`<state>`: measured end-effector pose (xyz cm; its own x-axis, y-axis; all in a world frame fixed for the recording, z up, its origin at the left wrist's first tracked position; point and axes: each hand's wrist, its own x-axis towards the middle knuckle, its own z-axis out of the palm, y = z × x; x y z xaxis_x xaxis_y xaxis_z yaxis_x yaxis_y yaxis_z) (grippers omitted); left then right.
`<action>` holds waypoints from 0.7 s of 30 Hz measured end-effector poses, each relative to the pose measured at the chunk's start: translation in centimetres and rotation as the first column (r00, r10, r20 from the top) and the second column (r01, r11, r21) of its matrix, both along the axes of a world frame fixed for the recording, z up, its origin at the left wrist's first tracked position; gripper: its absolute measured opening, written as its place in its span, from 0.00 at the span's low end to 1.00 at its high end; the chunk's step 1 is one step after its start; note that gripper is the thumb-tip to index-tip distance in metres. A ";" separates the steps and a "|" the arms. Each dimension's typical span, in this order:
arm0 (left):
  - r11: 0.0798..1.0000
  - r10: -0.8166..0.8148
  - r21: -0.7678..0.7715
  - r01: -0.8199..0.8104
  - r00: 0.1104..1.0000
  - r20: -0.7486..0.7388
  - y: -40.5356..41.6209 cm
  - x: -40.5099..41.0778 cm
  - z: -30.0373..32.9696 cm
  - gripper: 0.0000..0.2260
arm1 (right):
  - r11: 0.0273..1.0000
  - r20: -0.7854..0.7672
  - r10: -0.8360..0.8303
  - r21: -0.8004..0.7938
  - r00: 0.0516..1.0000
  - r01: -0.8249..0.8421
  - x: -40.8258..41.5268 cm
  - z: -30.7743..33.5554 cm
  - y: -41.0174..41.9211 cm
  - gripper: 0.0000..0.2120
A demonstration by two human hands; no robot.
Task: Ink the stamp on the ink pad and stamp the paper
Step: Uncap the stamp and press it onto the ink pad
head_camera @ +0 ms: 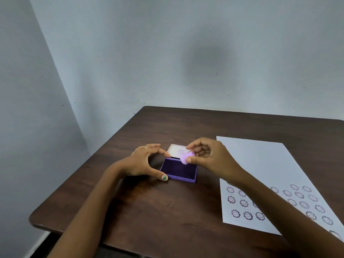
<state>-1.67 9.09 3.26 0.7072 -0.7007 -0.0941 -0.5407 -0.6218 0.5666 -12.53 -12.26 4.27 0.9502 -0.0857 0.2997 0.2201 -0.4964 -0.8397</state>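
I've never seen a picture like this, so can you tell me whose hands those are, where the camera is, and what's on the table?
The camera sits on a person's head, looking down at their own two hands. On the brown table lies an open purple ink pad and a white paper already covered with little flower-face prints. The left hand steadies the pad's edge. The right hand pinches a small pink stamp just over the ink, ready to dab it.

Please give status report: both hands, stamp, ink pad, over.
Left hand open, steadying ink pad. Right hand shut on stamp, just above the pad. Paper at right, nothing in the way.
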 end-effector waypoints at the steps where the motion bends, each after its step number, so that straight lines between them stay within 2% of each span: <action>1: 1.000 -0.010 0.010 0.010 1.000 0.009 0.0 0.0 0.0 0.30 | 0.999 -0.001 0.015 -0.029 1.000 -0.015 0.2 0.1 0.5 0.13; 4: 0.999 -0.036 0.036 0.036 0.999 0.003 0.2 0.0 0.1 0.29 | 0.990 0.009 0.046 -0.133 0.999 -0.044 1.0 0.4 2.1 0.12; 9: 0.999 -0.036 0.025 0.039 0.994 -0.102 0.7 0.3 0.5 0.26 | 0.959 0.001 0.094 -0.270 0.996 -0.090 2.3 0.7 3.8 0.08; 12: 0.999 -0.025 0.039 0.029 0.994 -0.102 0.8 0.5 0.3 0.27 | 0.938 -0.010 0.096 -0.333 0.995 -0.094 2.8 0.5 4.2 0.08; 21: 0.999 -0.015 0.033 0.018 0.997 -0.079 1.0 0.7 -0.2 0.28 | 0.915 0.026 0.096 -0.396 0.995 -0.078 2.6 -0.2 4.8 0.11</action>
